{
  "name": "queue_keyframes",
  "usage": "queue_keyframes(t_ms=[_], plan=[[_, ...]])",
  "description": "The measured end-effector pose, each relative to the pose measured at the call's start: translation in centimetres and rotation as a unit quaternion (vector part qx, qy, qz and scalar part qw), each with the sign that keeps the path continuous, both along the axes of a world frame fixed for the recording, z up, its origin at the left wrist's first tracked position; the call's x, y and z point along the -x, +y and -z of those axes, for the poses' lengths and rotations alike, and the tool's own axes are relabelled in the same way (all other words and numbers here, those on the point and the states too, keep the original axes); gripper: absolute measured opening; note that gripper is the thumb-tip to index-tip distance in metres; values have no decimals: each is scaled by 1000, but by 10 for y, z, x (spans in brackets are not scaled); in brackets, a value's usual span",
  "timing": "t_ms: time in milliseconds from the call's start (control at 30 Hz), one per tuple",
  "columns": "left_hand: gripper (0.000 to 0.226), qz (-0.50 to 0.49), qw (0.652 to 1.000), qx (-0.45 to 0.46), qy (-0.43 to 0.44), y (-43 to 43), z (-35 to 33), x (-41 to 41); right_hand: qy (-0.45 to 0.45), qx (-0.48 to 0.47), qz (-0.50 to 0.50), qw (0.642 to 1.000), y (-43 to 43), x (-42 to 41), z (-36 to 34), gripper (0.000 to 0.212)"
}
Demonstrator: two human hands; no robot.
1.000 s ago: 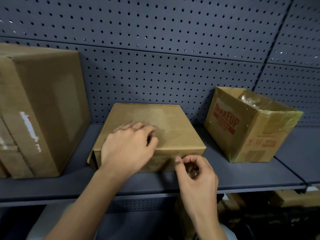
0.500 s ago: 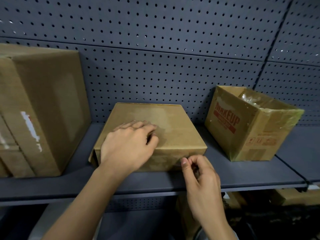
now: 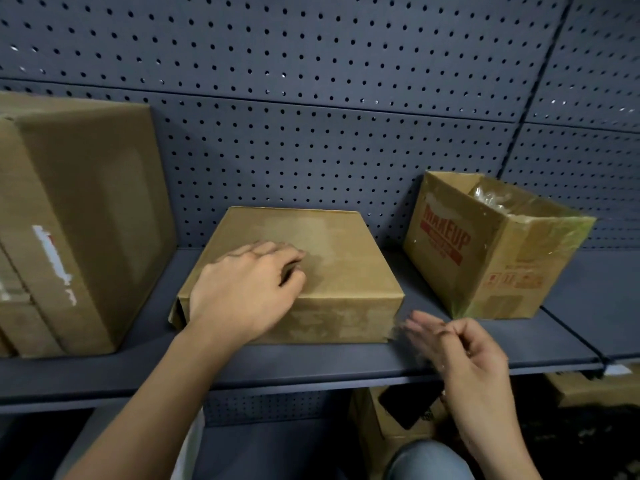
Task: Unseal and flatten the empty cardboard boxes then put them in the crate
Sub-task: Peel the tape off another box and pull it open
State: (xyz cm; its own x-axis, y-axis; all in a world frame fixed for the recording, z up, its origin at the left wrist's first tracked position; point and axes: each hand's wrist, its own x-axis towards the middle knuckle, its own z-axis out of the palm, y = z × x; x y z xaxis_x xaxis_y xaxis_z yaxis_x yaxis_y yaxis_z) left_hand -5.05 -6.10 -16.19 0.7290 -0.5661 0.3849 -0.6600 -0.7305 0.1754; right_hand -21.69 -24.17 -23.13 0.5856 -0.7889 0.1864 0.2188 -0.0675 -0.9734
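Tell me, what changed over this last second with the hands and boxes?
The right hand pulled away rightward from the front corner of the flat box; it is blurred, so any tape in it can't be seen. The left hand stayed pressed on top. The boxes didn't move.

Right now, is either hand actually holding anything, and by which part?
Left hand presses flat on the low brown cardboard box's top, not gripping. Right hand is blurred by the box's front right corner; any pinched tape cannot be told.
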Motion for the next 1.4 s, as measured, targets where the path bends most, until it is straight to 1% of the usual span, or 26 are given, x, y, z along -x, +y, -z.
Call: queue_keyframes(t_ms=[67,100,200,400,500,633,733,800,900,1033,1100,1167,1267,1333,1400], plan=[[42,6,1000,-1,1,1,1,0,-47,-90,15,995,2,-6,-5,21],[42,9,1000,-2,1,2,1,0,-61,-116,28,991,2,-8,-8,19],[42,19,1000,-4,-1,4,0,-2,-86,-135,59,985,1,-10,-19,19],[40,28,1000,-4,-7,7,1,-4,-98,-204,-33,974,-1,-14,-25,21],[41,34,999,-3,-14,7,2,-5,-98,-178,-67,977,-4,-15,-28,22],[54,42,998,-4,-45,10,6,-7,-74,-127,-94,985,-6,-15,-28,25],[57,70,996,3,-55,13,6,-7,-64,-92,-107,988,-6,-15,-24,32],[62,95,994,5,-44,16,6,-9,-60,-82,-122,987,-4,-16,-23,38],[61,146,989,9,-35,21,6,-10,-33,-29,-154,987,1,-16,-25,46],[56,195,979,17,-60,28,6,-13,-10,23,-192,981,9,-7,-29,43],[54,186,979,26,-75,33,8,-14,-19,22,-207,978,15,-2,-30,32],[55,150,986,38,-64,38,8,-13,-25,23,-220,975,22,0,-31,19],[63,90,995,36,-18,43,5,-7,-23,35,-239,970,29,1,-29,17],[61,64,997,35,20,46,3,-3,-22,31,-259,965,35,1,-28,17],[59,45,998,25,38,48,0,4,-25,14,-296,955,46,1,-28,17]])
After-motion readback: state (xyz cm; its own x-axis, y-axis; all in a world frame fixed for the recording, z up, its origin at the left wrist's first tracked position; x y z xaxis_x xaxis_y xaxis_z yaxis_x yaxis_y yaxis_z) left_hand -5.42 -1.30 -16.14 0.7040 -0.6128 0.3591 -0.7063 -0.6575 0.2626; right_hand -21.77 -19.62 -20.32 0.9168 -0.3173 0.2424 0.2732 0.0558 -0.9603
